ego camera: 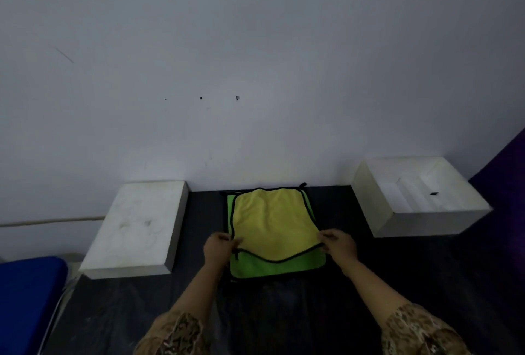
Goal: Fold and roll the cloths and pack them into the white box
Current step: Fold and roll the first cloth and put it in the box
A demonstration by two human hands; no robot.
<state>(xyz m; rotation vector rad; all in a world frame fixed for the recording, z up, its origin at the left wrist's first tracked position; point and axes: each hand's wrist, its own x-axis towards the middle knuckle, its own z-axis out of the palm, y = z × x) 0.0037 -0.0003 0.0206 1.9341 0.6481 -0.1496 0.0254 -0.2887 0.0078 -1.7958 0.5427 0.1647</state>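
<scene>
A yellow cloth (274, 222) with a black hem lies on top of a green cloth (272, 268), both spread on the dark table (284, 312) near the wall. My left hand (217, 248) pinches the yellow cloth's near left corner. My right hand (339, 244) pinches its near right corner, and the near hem sags between them. The open white box (420, 198) stands at the right, and its inside looks bare.
A white lid or slab (136, 227) lies upside at the left of the cloths. A blue object (28, 298) sits at the far left edge. The grey wall (255, 70) runs right behind the table. A purple surface (505, 161) shows at the right.
</scene>
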